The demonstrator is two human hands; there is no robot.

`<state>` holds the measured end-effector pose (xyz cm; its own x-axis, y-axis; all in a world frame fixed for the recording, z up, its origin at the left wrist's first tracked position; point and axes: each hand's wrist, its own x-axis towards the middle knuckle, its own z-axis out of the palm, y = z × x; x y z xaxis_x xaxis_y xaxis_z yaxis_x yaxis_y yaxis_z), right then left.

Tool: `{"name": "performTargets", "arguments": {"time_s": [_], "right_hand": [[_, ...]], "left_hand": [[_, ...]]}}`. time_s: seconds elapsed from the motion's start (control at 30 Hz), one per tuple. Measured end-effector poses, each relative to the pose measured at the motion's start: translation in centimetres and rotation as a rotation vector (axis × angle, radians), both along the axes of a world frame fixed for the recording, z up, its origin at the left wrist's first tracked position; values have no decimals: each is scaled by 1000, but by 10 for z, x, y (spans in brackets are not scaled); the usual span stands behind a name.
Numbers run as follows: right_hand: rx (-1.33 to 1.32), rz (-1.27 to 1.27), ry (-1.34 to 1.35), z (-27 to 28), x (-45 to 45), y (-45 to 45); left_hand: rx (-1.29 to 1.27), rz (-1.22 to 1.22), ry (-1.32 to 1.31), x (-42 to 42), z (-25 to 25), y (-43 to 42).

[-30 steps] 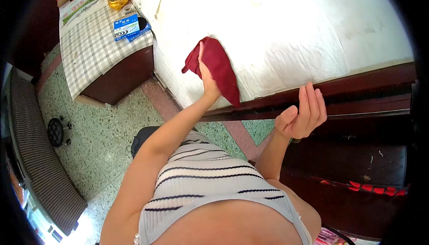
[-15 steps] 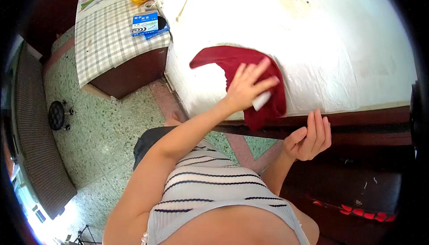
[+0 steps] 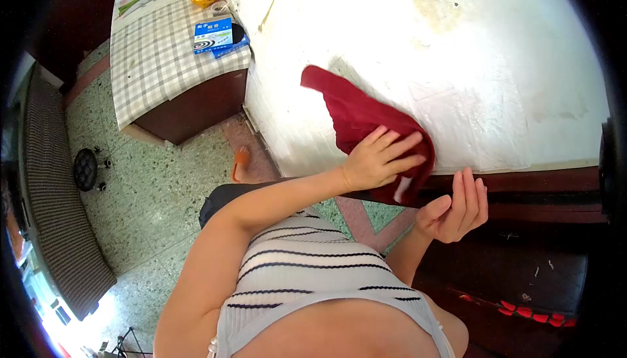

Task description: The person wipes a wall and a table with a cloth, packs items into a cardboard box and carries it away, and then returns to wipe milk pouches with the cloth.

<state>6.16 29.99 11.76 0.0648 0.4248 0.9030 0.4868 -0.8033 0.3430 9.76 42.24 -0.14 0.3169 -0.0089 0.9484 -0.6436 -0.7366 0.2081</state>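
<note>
Resting L hand point(image 3: 379, 160), fingers apart, atop red cloth point(image 3: 356, 105) slanting lengthwise far-left to near-right @ table point(image 3: 366, 25) edge, holding R hand point(image 3: 457, 211) cupped n' empty just beside its near end tbh.

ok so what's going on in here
A person has their left hand spread on a dark red cloth, which lies partly on a white surface and reaches over its dark wooden edge. Their right hand is near that edge, to the right of the cloth, fingers slightly curled and holding nothing.
</note>
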Motion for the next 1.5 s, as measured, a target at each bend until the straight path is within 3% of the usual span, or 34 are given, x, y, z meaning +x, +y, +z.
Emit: {"name": "performTargets", "arguments": {"time_s": [0.03,0.1,0.17,0.27,0.3,0.33,0.4,0.47,0.53,0.6,0.63,0.7,0.77,0.8,0.83,0.9,0.93,1.03,1.1,1.17,1.23,1.3,1.37,1.43,1.5], "right_hand": [[-9,0,-3,-1,0,-2],[-19,5,-19,0,4,-3],[-42,-20,-18,0,3,-5],[-25,-35,-12,-1,0,-3],[-23,-40,-11,-1,0,-3],[-29,-30,-21,-1,2,-4],[-40,-5,-36,-1,4,-2],[-32,-19,-22,0,2,-1],[-29,-11,-26,1,2,2],[-34,-28,-32,3,2,4],[-23,-54,23,6,-3,9],[269,251,98,1,-3,26],[173,353,137,-6,-4,43],[44,198,199,-8,-2,50],[72,214,294,-11,12,66],[-108,-268,203,-28,31,76],[-104,-269,201,-30,35,76],[-4,-177,217,-33,38,72],[-64,-281,158,-34,40,74],[-64,-278,156,-33,39,75],[-60,-255,144,-31,42,75],[-57,-286,134,-33,42,76],[-32,-245,142,-30,38,80],[30,-103,230,-26,40,84],[84,0,242,-24,46,99]], "left_hand": [[-1,0,0,4,-3,5],[120,-289,105,14,-10,22],[-103,-621,171,43,-22,29],[-592,-444,288,49,6,65],[-488,46,242,52,26,79],[-559,122,426,68,17,85],[-1354,-403,425,83,1,77],[-1994,-1061,88,72,8,55],[-1856,-1228,290,62,2,43],[-1121,-697,294,48,-7,34],[-449,-112,189,35,-2,33],[-474,-119,275,26,12,41],[-298,-149,301,37,19,63],[-217,-84,360,45,16,71],[-247,-65,298,52,17,78],[-250,-26,264,65,17,96],[-572,-160,286,80,15,102],[-539,277,148,119,-2,143],[-1133,21,190,167,-23,171],[-1176,78,395,189,-45,193],[-1214,-33,343,169,-30,176],[-1121,-135,286,136,-5,148],[-815,-99,251,108,13,130],[-517,-28,237,103,25,139],[-388,7,248,114,36,164]]}}
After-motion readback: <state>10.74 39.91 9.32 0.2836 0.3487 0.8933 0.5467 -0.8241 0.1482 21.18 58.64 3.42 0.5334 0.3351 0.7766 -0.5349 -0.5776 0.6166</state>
